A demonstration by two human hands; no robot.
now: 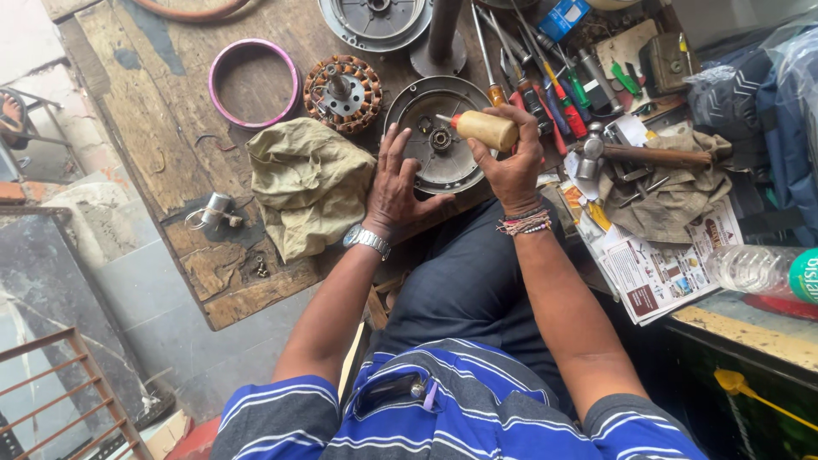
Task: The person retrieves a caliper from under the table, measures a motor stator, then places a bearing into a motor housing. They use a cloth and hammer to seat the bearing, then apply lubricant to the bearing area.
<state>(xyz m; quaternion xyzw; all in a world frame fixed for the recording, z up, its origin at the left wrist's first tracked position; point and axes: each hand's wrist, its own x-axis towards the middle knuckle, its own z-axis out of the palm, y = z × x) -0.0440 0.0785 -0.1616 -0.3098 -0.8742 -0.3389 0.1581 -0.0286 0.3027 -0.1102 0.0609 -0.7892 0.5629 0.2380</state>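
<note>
My right hand [514, 162] grips a small tan oil bottle [484, 129], tipped on its side so its nozzle points left over the bearing at the middle of a round metal fan motor cover [460, 175]. My left hand [394, 183] lies flat with fingers spread on the cover's left rim. The cover sits on a worn wooden workbench [162, 128]. A copper-wound stator [342, 92] stands just behind and left of the cover.
A crumpled khaki cloth [307, 183] lies left of my hand. A pink ring [253, 83] and a small capacitor [213, 210] sit further left. Screwdrivers [541, 89], a hammer [648, 155], papers [656, 264] and a plastic water bottle [758, 270] crowd the right side.
</note>
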